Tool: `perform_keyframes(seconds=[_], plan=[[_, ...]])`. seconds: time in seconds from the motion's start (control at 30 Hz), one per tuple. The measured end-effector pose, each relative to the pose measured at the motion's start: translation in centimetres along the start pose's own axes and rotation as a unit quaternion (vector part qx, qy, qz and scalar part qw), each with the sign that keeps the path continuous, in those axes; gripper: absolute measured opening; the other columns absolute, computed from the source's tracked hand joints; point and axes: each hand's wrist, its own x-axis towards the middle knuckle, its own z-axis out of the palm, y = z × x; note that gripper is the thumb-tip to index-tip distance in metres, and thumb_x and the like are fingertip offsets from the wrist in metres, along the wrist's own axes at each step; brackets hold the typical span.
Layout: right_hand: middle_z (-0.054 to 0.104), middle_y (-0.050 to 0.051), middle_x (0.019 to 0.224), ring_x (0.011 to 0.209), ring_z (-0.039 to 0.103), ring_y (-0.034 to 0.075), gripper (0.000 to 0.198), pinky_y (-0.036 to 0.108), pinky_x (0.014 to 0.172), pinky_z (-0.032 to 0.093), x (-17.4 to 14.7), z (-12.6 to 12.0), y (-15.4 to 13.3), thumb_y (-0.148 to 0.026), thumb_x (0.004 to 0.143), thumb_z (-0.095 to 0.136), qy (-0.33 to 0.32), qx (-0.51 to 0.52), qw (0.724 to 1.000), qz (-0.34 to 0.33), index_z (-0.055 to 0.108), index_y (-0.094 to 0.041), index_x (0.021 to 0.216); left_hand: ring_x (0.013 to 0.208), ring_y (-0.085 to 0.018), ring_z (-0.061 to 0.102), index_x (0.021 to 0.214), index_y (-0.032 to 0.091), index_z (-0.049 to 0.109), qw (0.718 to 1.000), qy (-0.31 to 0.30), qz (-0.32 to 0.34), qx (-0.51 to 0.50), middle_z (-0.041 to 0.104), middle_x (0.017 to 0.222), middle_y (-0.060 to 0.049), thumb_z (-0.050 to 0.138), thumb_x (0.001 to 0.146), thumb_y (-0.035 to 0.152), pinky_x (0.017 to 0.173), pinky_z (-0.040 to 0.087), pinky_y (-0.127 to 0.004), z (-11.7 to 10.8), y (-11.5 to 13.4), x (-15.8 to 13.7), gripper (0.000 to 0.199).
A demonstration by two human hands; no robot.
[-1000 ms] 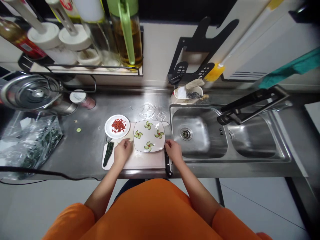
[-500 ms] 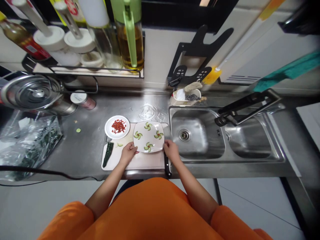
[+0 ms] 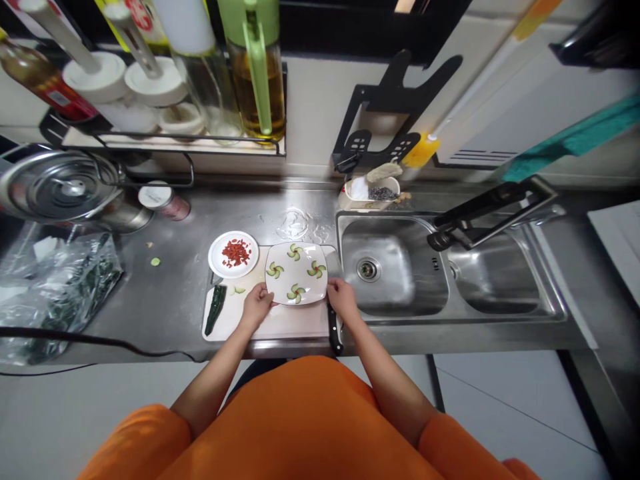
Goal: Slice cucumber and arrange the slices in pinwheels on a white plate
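Note:
A white squarish plate (image 3: 296, 275) bears several flower-like rosettes of green slices with small red centres. My left hand (image 3: 257, 305) grips its left rim, and my right hand (image 3: 343, 298) grips the right rim. Beneath the plate is a white cutting board (image 3: 295, 325). On the board's left part lie a piece of cucumber (image 3: 215, 309) and a few pale green slices (image 3: 239, 290). A round white plate (image 3: 233, 272) holding red bits (image 3: 236, 253) overlaps the board's back left corner. Below my right hand, a black-handled knife (image 3: 335, 330) rests along the board's right side, its blade mostly hidden.
A double steel sink (image 3: 395, 310) with a black faucet (image 3: 480, 217) is on the right. To the left lie a plastic bag of greens (image 3: 75, 287), a lidded pot (image 3: 65, 190) and a small jar (image 3: 165, 200). A condiment rack (image 3: 200, 143) hangs above the counter.
Both hands keep hold of the plate, which has hardly moved. The whole view has shifted very slightly.

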Motion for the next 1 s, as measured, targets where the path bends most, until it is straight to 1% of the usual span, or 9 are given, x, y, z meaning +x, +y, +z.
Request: perform_keyframes(seconds=[0.13,0.3,0.37,0.47,0.57,0.67,0.73,0.83,1.0], plan=[[0.065,0.002,0.068,0.068,0.057,0.016,0.027,0.025,0.067,0.043,-0.1,-0.1,0.0,-0.024,0.074,0.044,0.01,0.044,0.999,0.007,0.067,-0.016,0.085,0.051,-0.009,0.05,0.089,0.016,0.057,1.0,-0.003,0.014,-0.001,0.05,0.057,0.007,0.06,0.067,0.027,0.056,0.05,-0.024,-0.1,0.5,-0.3,0.025],[0.061,0.0,0.065,0.061,0.054,0.014,0.025,0.024,0.058,0.043,-0.3,-0.4,-0.7,-0.033,0.071,0.05,0.0,0.164,0.986,0.037,0.061,-0.017,0.086,0.055,-0.01,0.052,0.089,0.017,0.056,0.999,-0.001,0.03,-0.043,0.047,0.056,0.007,0.061,0.066,0.028,0.061,0.052,-0.026,-0.4,1.0,-0.5,0.026],[0.058,-0.002,0.063,0.057,0.052,0.013,0.026,0.023,0.054,0.041,-0.6,-0.5,-1.2,-0.037,0.069,0.054,-0.025,0.236,0.969,0.064,0.058,-0.018,0.086,0.057,-0.011,0.053,0.09,0.017,0.056,0.998,-0.003,0.031,-0.047,0.049,0.058,0.006,0.062,0.066,0.029,0.062,0.052,-0.027,-0.5,1.2,-0.7,0.027],[0.056,-0.003,0.065,0.055,0.052,0.011,0.03,0.022,0.051,0.042,-1.2,-0.7,-1.8,-0.038,0.064,0.062,-0.061,0.346,0.93,0.109,0.052,-0.019,0.085,0.057,-0.011,0.054,0.091,0.017,0.057,0.999,-0.004,0.027,-0.045,0.052,0.06,0.005,0.062,0.066,0.03,0.063,0.052,-0.028,-0.8,1.5,-1.1,0.028],[0.062,-0.001,0.077,0.064,0.059,0.014,0.037,0.025,0.057,0.049,-1.9,-0.7,-2.4,-0.035,0.062,0.068,-0.103,0.434,0.885,0.132,0.049,-0.021,0.091,0.057,-0.011,0.055,0.093,0.016,0.056,0.998,-0.016,0.019,-0.062,0.055,0.062,0.004,0.064,0.065,0.03,0.062,0.052,-0.028,-0.9,1.7,-1.6,0.032],[0.066,0.001,0.094,0.076,0.064,0.018,0.047,0.03,0.063,0.053,-2.5,-0.6,-2.8,-0.03,0.061,0.072,-0.152,0.498,0.844,0.129,0.049,-0.024,0.101,0.06,-0.012,0.056,0.094,0.016,0.057,0.996,-0.027,0.016,-0.079,0.057,0.065,0.004,0.067,0.062,0.031,0.062,0.052,-0.027,-1.0,1.8,-2.1,0.037],[0.066,0.001,0.1,0.081,0.065,0.019,0.051,0.032,0.064,0.054,-2.9,-0.4,-2.9,-0.027,0.06,0.073,-0.174,0.527,0.823,0.124,0.05,-0.025,0.105,0.061,-0.011,0.056,0.093,0.015,0.057,0.996,-0.026,0.016,-0.079,0.058,0.068,0.003,0.069,0.061,0.032,0.062,0.052,-0.027,-1.0,1.7,-2.3,0.038],[0.066,0.001,0.101,0.083,0.066,0.02,0.053,0.033,0.064,0.056,-3.2,0.0,-2.9,-0.024,0.061,0.074,-0.178,0.552,0.804,0.13,0.05,-0.027,0.108,0.061,-0.011,0.055,0.092,0.015,0.058,0.997,-0.023,0.014,-0.077,0.058,0.068,0.004,0.07,0.059,0.034,0.062,0.052,-0.026,-1.1,1.6,-2.6,0.039],[0.068,-0.001,0.099,0.085,0.067,0.02,0.049,0.033,0.066,0.057,-3.4,0.6,-2.6,-0.021,0.06,0.073,-0.175,0.566,0.793,0.145,0.052,-0.028,0.104,0.063,-0.011,0.057,0.093,0.016,0.058,0.996,-0.028,0.014,-0.078,0.059,0.069,0.003,0.072,0.06,0.037,0.063,0.052,-0.026,-1.4,1.3,-3.3,0.042]])
